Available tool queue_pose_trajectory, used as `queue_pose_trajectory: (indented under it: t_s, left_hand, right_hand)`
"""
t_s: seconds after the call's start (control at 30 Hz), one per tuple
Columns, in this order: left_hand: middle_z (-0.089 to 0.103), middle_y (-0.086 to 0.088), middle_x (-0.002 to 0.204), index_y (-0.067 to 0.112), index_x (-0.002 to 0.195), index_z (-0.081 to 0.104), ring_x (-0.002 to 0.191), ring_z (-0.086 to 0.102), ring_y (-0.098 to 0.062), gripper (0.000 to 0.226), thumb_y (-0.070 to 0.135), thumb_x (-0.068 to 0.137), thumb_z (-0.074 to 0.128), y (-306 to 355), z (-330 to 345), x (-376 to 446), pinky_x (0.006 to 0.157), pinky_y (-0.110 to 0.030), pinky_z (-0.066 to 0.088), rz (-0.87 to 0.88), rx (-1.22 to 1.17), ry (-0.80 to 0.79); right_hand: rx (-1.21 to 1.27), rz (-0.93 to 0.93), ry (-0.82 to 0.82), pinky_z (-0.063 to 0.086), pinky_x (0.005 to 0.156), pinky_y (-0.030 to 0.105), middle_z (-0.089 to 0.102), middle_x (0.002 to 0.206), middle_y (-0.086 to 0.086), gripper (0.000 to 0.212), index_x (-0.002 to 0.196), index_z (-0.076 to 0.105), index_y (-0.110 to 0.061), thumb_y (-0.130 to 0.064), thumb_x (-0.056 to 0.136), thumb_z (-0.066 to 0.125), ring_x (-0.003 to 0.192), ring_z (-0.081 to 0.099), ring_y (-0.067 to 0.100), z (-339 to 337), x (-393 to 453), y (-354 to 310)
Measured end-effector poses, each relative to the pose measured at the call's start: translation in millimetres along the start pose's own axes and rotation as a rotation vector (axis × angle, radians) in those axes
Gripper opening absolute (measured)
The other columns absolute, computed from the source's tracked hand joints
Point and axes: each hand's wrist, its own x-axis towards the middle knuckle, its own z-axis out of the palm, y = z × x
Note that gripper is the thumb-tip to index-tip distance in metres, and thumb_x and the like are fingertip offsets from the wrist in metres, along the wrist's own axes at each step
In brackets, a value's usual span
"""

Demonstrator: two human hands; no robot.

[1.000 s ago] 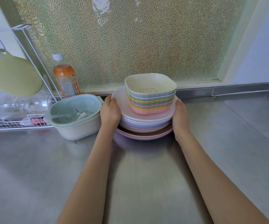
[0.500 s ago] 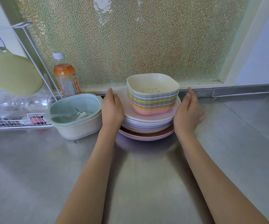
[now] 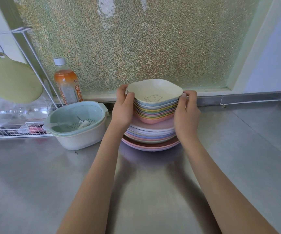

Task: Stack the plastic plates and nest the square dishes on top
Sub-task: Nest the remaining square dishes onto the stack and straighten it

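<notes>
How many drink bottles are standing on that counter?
1. The orange-drink bottle stands at the back left, against the frosted window, behind the colander bowl. Others could be hidden in the cluttered wire rack.

Home kitchen — steel counter [image 3: 153, 191], dish rack [image 3: 14, 130] (colander [image 3: 75, 120] too).

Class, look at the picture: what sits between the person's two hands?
In the head view, the nested square dishes sit between the left hand and right hand, atop the round plates.
</notes>
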Motion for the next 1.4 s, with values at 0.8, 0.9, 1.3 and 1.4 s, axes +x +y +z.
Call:
queue_pose_trajectory:
  t_s: [0.8, 0.9, 1.3, 1.4]
  left_hand:
    - [0.051, 0.009, 0.101, 0.012, 0.117, 0.04, 0.097, 0.046, -0.011, 0.027, 0.032, 0.1, 0.032, -9.3, 1.5, -2.4, 0.083, -0.021, 0.029, 0.114, 0.076, 0.17]
    - [0.049, 0.001, 0.125, 0.015, 0.132, 0.044, 0.113, 0.041, -0.006, 0.041, 0.035, 0.1, 0.027, -14.6, 0.4, 0.8, 0.092, -0.018, 0.025, 0.182, 0.154, 0.152]
    - [0.053, 0.018, 0.111, 0.023, 0.13, 0.05, 0.106, 0.047, 0.0, 0.038, 0.033, 0.102, 0.026, -15.5, 0.4, -3.9, 0.081, -0.001, 0.03, 0.184, 0.118, 0.141]
    - [0.054, 0.022, 0.102, 0.024, 0.127, 0.053, 0.092, 0.05, 0.007, 0.037, 0.032, 0.102, 0.028, -15.1, 0.4, -2.6, 0.072, 0.007, 0.029, 0.161, 0.108, 0.17]
  right_hand:
    - [0.053, 0.13, -0.321, 0.032, 0.102, 0.033, 0.059, 0.122, -0.003, 0.043, 0.126, 0.052, -0.023, -0.045, 0.099, 0.027, 0.119, 0.047, 0.018, 3.0, 20.8, -5.0]
    - [0.038, 0.143, -0.376, 0.02, 0.115, 0.045, 0.044, 0.144, -0.007, 0.053, 0.138, 0.044, -0.029, -0.054, 0.097, 0.023, 0.136, 0.034, 0.016, 3.0, 24.5, 1.9]
    - [0.006, 0.13, -0.437, 0.012, 0.116, 0.046, 0.033, 0.151, -0.008, 0.054, 0.143, 0.032, -0.03, -0.054, 0.097, 0.017, 0.141, 0.025, 0.018, 2.1, 25.8, 5.1]
    - [0.029, 0.098, -0.424, 0.016, 0.115, 0.036, 0.038, 0.148, -0.007, 0.05, 0.142, 0.036, -0.031, -0.051, 0.098, 0.02, 0.139, 0.029, 0.018, 0.5, 24.4, 3.7]
